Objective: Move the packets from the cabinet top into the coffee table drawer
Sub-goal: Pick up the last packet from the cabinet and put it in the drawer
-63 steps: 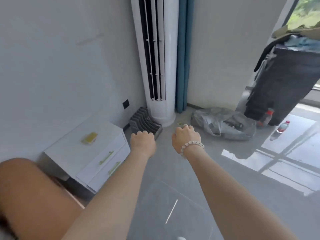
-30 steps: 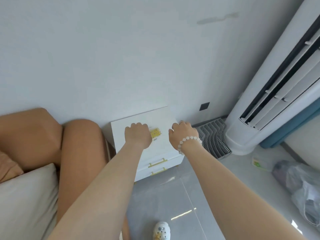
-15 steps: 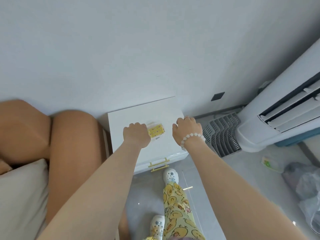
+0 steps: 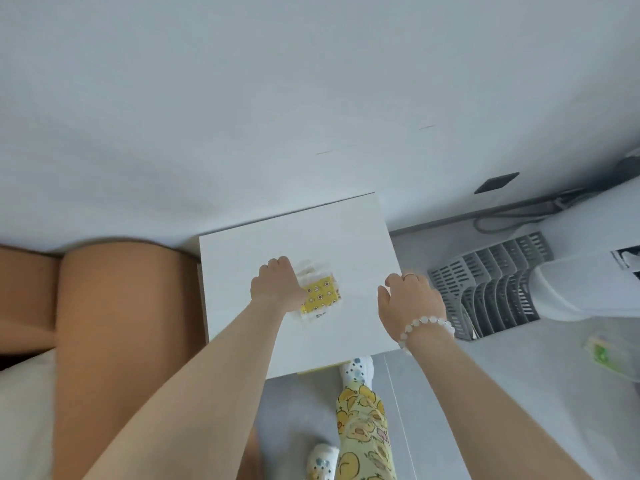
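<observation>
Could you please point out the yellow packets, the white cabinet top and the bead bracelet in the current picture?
yellow packets (image 4: 321, 296), head view, on the printed yellow face of the top packet.
white cabinet top (image 4: 353, 237), head view, on bare surface behind the packets.
bead bracelet (image 4: 424, 322), head view, on beads at the right wrist.

One camera only, on my head. It looks steeply down and forward, almost straight over white cabinet top (image 4: 298, 233), near. My forearms enter from bottom edge; wall fills upper half, floor at right.
</observation>
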